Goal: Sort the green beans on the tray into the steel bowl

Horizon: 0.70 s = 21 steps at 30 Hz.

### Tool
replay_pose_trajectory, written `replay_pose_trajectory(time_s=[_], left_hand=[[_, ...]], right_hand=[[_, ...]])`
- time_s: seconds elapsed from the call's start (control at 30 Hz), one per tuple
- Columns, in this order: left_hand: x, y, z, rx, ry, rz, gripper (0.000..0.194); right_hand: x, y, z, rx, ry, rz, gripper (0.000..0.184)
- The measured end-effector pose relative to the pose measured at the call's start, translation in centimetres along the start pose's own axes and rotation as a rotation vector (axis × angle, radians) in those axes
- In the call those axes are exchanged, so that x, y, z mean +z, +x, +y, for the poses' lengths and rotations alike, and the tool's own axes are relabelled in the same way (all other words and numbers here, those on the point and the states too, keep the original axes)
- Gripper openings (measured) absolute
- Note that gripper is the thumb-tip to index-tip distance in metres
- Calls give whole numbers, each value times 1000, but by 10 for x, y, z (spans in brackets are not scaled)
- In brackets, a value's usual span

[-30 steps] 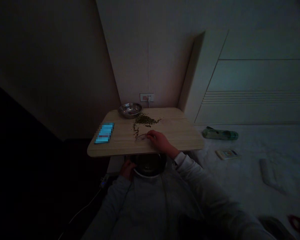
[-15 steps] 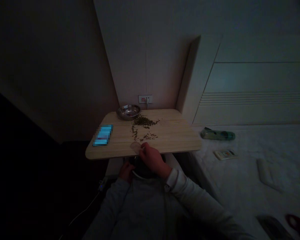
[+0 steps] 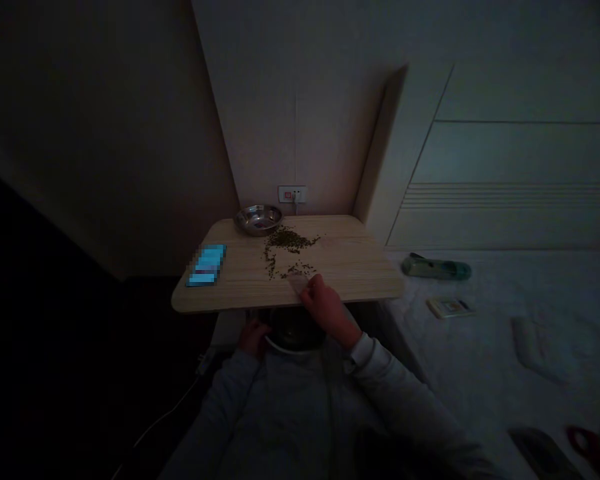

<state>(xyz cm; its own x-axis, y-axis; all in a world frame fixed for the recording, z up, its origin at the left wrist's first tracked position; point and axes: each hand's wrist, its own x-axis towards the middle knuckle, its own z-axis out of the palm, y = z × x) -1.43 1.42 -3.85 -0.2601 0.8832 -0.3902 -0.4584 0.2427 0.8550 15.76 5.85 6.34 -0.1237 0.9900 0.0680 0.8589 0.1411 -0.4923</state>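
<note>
Pinching a see-through piece (image 3: pixel 297 283) just short of loose grains (image 3: pixel 287 239)

Holds the thin see-through piece in narrowed fingers of the right hand (image 3: pixel 326 310), across the near edge of the tabletop (image 3: pixel 355 260); cannot tell whether pressing on the wood. Touches a dark bowl (image 3: pixel 293 351) at its left rim with the left hand (image 3: pixel 253 337), below the tabletop's near edge; cannot tell how firmly. Faces the grains straight ahead, nearer to the right hand: a sparse strip towards the tabletop's front, a denser heap towards its back, both longest from side to side. Meets a steel bowl (image 3: pixel 247 229) at the tabletop's far left, a phone (image 3: pixel 207 265) along its left edge; finds most room towards its right edge, with a bed (image 3: pixel 430 347) beyond.
</note>
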Motion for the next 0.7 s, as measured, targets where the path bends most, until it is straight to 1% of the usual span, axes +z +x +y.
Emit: replay_pose_trajectory(time_s=[0.27, 0.43, 0.57, 0.7], left_hand=[[1, 1, 0, 2, -41, -49, 24], [2, -1, -1, 27, -55, -45, 23], [3, -3, 2, -9, -46, -27, 25], [8, -7, 7, -5, -48, 5, 24]], right_hand=[[-6, 2, 25, 49, 42, 85, 12], [-12, 4, 39, 75, 90, 107, 8], [-18, 8, 52, 89, 94, 116, 8], [-23, 15, 63, 96, 97, 110, 9]])
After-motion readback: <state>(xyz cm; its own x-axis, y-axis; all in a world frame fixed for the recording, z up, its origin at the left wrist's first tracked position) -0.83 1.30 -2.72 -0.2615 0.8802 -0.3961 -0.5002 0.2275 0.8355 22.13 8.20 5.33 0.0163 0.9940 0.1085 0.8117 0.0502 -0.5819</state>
